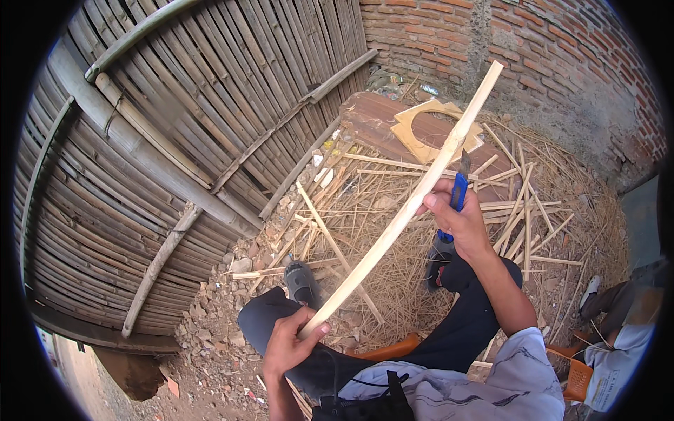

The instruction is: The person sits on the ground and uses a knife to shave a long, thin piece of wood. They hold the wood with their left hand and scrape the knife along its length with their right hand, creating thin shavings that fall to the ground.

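Note:
A long pale bamboo strip (393, 228) slants across the middle, its near end low on the left and its far end up on the right. My left hand (289, 342) is closed around the near end, above my left thigh. Farther up the strip, my right hand (460, 214) grips a blue utility knife (458, 193) with its blade out and pointing up. The thumb and fingers of that hand also touch the strip, so the knife lies right beside it. A joint ridge shows on the strip above my right hand.
Several cut bamboo strips (530, 210) and thin shavings (404, 281) litter the ground ahead. A brown board (365, 123) carries a cardboard piece with a round hole (411, 144). A bamboo wall (175, 133) stands left, a brick wall (519, 52) behind. Another person (621, 316) sits at right.

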The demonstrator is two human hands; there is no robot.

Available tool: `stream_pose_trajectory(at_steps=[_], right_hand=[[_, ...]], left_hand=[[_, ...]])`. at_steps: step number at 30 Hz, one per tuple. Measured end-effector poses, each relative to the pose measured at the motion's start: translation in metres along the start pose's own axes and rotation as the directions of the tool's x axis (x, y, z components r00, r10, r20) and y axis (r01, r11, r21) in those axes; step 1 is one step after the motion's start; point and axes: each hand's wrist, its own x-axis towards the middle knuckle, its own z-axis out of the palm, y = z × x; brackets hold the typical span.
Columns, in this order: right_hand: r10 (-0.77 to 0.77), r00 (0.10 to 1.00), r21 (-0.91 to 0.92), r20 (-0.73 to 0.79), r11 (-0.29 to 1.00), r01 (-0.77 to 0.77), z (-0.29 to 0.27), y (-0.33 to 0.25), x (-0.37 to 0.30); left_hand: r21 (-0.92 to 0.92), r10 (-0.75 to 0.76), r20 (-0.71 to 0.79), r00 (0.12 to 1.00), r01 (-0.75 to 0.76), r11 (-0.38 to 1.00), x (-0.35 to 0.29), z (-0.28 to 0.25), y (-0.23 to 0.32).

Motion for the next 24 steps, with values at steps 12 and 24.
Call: stream_pose_trajectory(at_steps=[12, 24], right_hand=[[0.024, 0.991, -0.013, 0.13, 1.0, -0.023, 0.021, 0.01, -0.014], [-0.367, 0.881, -0.569, 0.297, 0.673, 0.472, 0.021, 0.003, -0.029]], left_hand=[[-0.159, 0.095, -0.087, 0.992, -0.109, 0.981, 0.045, 0.037, 0.052], [-0.258, 0.014, -0.141, 0.99, -0.051, 0.965, 0.057, 0.062, 0.064]])
